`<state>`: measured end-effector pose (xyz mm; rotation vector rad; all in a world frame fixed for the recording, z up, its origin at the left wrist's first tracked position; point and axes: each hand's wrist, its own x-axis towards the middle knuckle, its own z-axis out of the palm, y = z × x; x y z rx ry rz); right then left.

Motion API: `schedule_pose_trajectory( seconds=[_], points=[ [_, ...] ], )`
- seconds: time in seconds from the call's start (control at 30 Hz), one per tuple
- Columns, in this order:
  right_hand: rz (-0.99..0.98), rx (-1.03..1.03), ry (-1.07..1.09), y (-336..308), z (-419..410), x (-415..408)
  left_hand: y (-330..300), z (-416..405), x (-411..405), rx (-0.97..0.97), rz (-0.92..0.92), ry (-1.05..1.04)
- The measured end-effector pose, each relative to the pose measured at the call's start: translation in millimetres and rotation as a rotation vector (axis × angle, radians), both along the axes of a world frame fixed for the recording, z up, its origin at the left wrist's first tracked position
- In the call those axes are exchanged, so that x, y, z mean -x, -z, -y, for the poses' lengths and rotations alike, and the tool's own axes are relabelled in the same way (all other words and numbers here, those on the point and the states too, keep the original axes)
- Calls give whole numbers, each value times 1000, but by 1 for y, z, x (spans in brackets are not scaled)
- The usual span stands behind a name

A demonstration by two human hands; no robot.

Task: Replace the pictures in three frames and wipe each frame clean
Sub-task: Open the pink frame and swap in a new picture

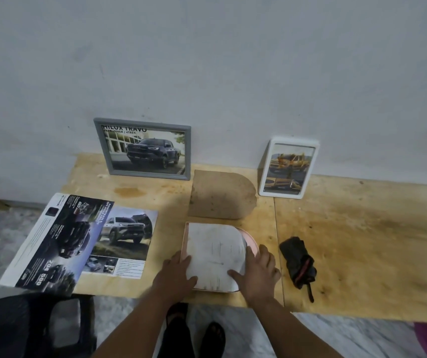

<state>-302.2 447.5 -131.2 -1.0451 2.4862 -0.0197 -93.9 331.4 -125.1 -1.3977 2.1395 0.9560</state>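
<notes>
At the near edge of the tabletop (362,241) lies a pink frame (250,240) with one rounded side, face down as it seems, and on it a white sheet (215,254) cut to the same shape, blank side up. Both hands work on this sheet. The left hand (175,273) lies on its near left corner with the fingers (184,260) stretched flat, and the right hand (259,270) presses on its right side, thumb on the paper and the other fingers spread over the frame's rounded rim. Neither hand grips anything; they only press, probably to seat the sheet inside the frame. Just behind the frame rests a brown backing board (221,195) of the same rounded shape, laid aside so it can close the back afterwards — this is my judgement. A dark cloth (297,262) lies to the right of the frame, near the right hand, ready for wiping. Two other frames lean on the wall (207,60) at the far edge: a grey frame (142,148) with a pickup picture and a white frame (288,167) with a yellow vehicle, so they look finished. At the left edge car brochures (78,241) lie flat, partly over the edge — likely the source of the pictures.
</notes>
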Motion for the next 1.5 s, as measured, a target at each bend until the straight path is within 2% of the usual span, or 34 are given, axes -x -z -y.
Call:
schedule_pose_trajectory(
  seconds=[0.1,0.2,0.33,0.4,0.5,0.57,0.67,0.8,0.93,1.17,1.37,1.5],
  points=[
    [-3,94,51,-12,-3,-3,-2,0,-1,1,-14,-2],
    [79,193,144,-24,-7,-2,-3,1,-2,-17,-69,-44],
    [474,417,350,-42,-12,7,-15,-2,-1,36,-173,-144],
    [599,517,427,-56,-10,11,-24,-5,3,23,-296,-316],
    [725,577,473,-82,2,13,-40,2,6,-177,-487,-657],
    [765,597,459,-95,13,11,-51,9,1,-270,-608,-795],
    [813,587,453,-104,40,-5,-69,25,-17,-203,-697,-903],
    [859,581,385,-108,94,-46,-84,58,-67,-63,-698,-993],
    [822,535,256,-107,161,-110,-87,89,-143,105,-635,-1011],
    [738,365,-44,-68,280,-238,-49,126,-282,113,-490,-1163],
    [577,214,-372,-40,331,-309,-36,119,-341,152,-281,-1058],
    [580,112,-447,-22,346,-329,-23,124,-360,148,-163,-966]
  ],
)
